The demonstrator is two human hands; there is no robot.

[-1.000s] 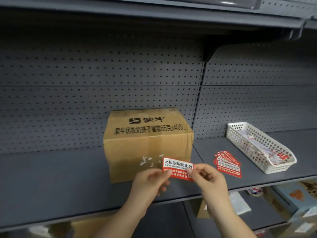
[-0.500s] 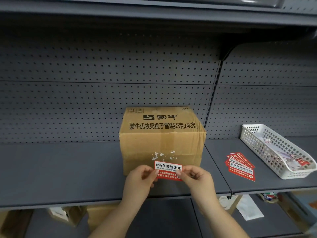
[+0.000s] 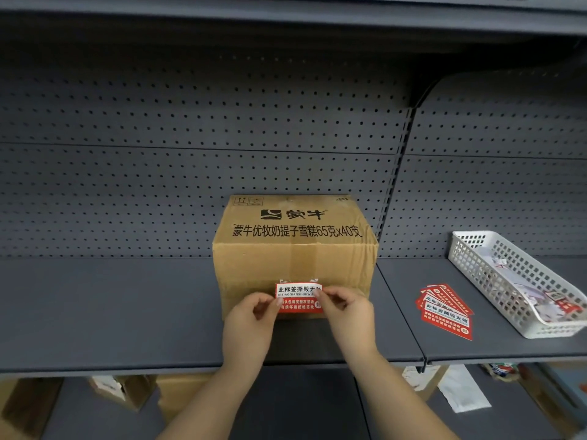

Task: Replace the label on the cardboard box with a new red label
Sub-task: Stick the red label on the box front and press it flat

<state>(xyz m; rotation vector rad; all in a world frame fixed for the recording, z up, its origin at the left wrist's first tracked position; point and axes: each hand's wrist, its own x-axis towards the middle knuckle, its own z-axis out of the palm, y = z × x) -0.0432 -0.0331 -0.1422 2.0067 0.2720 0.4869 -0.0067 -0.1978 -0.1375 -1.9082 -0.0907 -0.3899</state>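
Observation:
A brown cardboard box (image 3: 295, 252) with black print stands on the grey shelf (image 3: 111, 312). A red and white label (image 3: 298, 298) lies against the lower part of its front face, just below white scraps of torn paper (image 3: 297, 280). My left hand (image 3: 251, 322) pinches the label's left edge. My right hand (image 3: 346, 315) pinches its right edge, covering the corner. Whether the label is stuck down I cannot tell.
A fanned stack of red labels (image 3: 446, 311) lies on the shelf to the right of the box. Beyond it stands a white plastic basket (image 3: 495, 281) holding paper scraps. A perforated back panel (image 3: 190, 185) rises behind, and cartons sit on the lower shelf.
Both hands carried the label up and forward from in front of the box's lower right corner onto the middle of its front face, over the torn scraps.

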